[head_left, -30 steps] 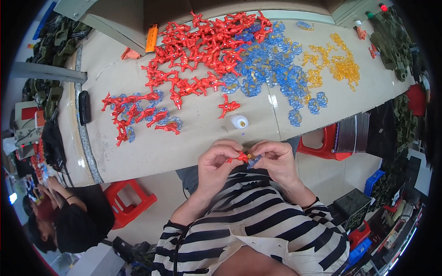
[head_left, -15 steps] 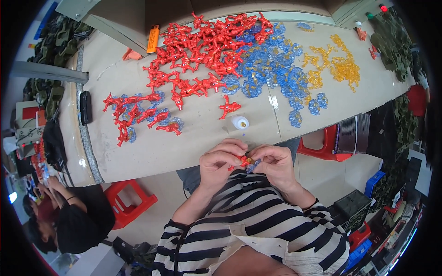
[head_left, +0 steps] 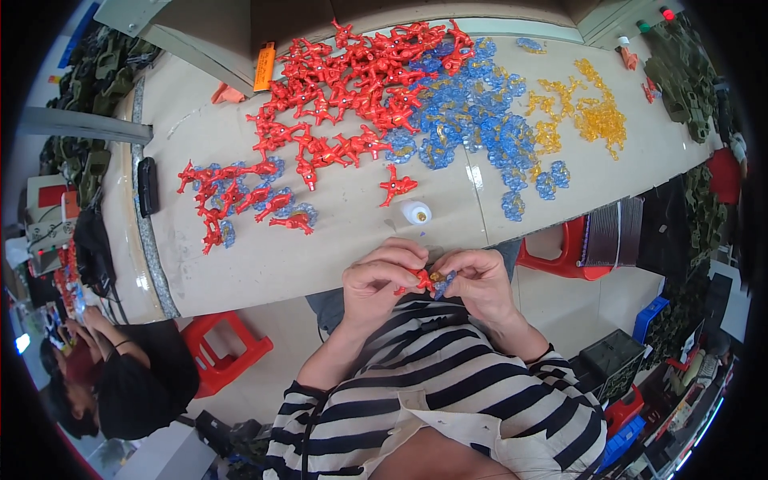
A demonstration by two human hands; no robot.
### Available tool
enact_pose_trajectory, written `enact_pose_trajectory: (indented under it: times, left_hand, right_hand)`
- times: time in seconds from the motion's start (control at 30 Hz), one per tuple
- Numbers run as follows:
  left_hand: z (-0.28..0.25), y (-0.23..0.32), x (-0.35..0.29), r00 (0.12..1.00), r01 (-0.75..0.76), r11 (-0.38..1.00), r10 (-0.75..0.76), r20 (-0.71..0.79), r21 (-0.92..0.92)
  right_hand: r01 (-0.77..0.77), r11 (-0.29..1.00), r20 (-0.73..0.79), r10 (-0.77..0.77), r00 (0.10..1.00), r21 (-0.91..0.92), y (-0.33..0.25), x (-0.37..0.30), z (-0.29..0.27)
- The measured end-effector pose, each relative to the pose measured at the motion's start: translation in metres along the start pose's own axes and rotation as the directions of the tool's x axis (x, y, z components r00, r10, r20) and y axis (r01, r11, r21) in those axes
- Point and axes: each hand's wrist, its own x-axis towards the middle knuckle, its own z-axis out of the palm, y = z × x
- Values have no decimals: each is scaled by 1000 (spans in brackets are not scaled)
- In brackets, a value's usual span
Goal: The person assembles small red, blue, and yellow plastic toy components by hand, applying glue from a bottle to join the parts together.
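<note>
At the table's near edge, my left hand [head_left: 374, 286] pinches a small red plastic figure [head_left: 422, 280]. Opposite it, my right hand [head_left: 482, 290] grips a clear blue plastic piece [head_left: 444, 286] with a bit of amber on it, pressed up against the figure. Fingers partly cover both parts, so I cannot tell how they join. Just beyond my hands stands a small white bottle [head_left: 416, 212], and a single red figure [head_left: 397, 186] lies behind it. To the left, several red figures with blue pieces attached [head_left: 254, 198] are grouped together.
A heap of red figures [head_left: 352, 88] covers the far middle, beside piles of blue pieces [head_left: 480, 112] and amber pieces [head_left: 600, 116]. An orange box cutter [head_left: 266, 67] lies at the back. A red stool [head_left: 224, 352] and a person in black [head_left: 148, 376] are at left.
My hands have barely moved. The blue piece has turned slightly between my right fingers, still against the red figure.
</note>
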Motion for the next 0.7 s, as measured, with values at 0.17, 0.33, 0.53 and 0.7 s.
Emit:
enact_pose_trajectory:
  times: [0.17, 0.33, 0.53, 0.7]
  left_hand:
    - [-3, 2, 0, 1000, 8, 1000, -8, 1, 25]
    - [-5, 10, 0, 995, 98, 993, -98, 2, 66]
    - [-7, 4, 6, 994, -71, 984, 57, 93, 161]
    - [-10, -1, 2, 999, 32, 994, -30, 29, -101]
  right_hand:
    - [8, 992, -5, -9, 1000, -123, -4, 0, 0]
    - [69, 971, 53, -58, 997, -228, -10, 0, 3]
    - [210, 941, 32, -209, 977, -267, -6, -3, 15]
    - [434, 621, 227, -386, 894, -653, -13, 2, 19]
